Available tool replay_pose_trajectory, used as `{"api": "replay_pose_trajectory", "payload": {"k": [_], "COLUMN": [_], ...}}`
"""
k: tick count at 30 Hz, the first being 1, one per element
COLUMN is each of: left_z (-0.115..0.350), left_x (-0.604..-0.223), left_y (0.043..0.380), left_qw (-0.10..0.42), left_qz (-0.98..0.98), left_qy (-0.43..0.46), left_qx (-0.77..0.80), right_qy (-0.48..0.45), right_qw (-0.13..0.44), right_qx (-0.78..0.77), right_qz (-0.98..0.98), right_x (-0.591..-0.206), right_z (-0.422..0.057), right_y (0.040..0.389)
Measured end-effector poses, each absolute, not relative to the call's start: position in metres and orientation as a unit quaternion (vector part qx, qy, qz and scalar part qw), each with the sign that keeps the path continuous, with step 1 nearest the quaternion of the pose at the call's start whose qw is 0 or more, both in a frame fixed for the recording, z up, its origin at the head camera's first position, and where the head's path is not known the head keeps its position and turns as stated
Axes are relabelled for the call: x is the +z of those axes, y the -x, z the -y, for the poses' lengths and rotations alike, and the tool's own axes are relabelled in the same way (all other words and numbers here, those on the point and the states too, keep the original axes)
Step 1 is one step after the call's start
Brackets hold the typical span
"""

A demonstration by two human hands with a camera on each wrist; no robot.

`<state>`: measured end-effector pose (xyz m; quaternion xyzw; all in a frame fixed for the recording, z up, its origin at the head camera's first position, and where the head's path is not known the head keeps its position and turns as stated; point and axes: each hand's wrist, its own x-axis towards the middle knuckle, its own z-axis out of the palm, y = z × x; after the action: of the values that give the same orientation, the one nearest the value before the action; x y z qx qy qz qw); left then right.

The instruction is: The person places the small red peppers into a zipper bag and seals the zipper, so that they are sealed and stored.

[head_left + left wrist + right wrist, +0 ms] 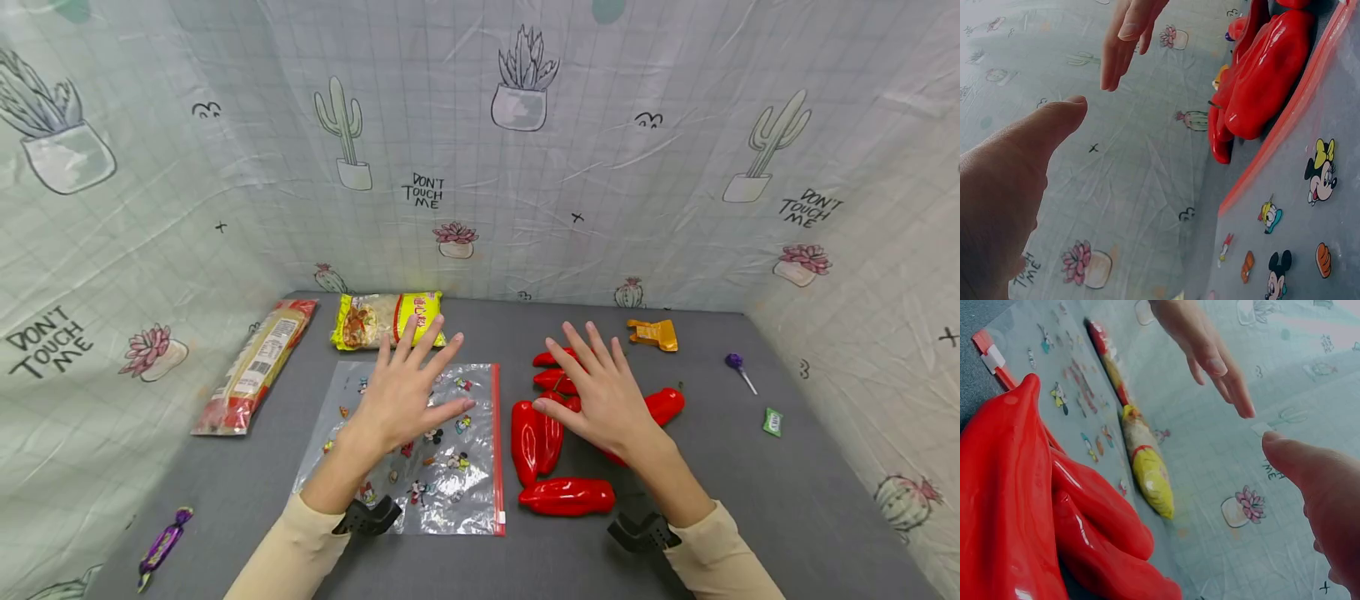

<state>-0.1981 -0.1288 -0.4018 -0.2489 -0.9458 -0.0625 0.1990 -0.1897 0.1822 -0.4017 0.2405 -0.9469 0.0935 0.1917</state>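
Both hands hover with fingers spread and nothing in them. In the head view the left hand (405, 396) is over a clear zip bag (465, 483) printed with cartoon figures, its red zip edge on the right and a white slider at the near corner. The right hand (603, 400) hangs above several glossy red peppers (566, 497), hiding some of them. From the left wrist view, the peppers (1272, 75) lie just beyond the bag's red edge. In the right wrist view the peppers (1010, 506) fill the lower left, apart from the right thumb (1316, 469).
A yellow food packet (386, 321) lies at the back, with a long red-ended packet (258, 367) to its left. A purple wrapped candy (165, 546) is at front left. An orange wrapper (654, 334), a purple lollipop (737, 363) and a green candy (772, 422) lie on the right.
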Motion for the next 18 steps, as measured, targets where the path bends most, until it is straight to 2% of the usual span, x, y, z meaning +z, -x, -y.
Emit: {"api": "replay_pose_trajectory", "payload": {"k": [7,13,18], "left_z": [0.137,0.146,0.152], "left_x": [-0.401,-0.405,-0.41], "left_y": [0.198,0.197,0.195], "left_qw": [0.194,0.185,0.197], "left_qz": [0.942,0.939,0.929], "left_qy": [0.259,0.272,0.29], "left_qx": [-0.083,-0.1,-0.12], "right_qy": [-0.248,-0.254,-0.266], "right_qw": [0.19,0.154,0.131], "right_qx": [0.103,0.123,0.141], "right_qz": [0.944,0.947,0.945], "right_x": [-0.401,-0.401,-0.405], "right_z": [-0.179,-0.173,-0.165], "right_y": [0.191,0.193,0.195]}}
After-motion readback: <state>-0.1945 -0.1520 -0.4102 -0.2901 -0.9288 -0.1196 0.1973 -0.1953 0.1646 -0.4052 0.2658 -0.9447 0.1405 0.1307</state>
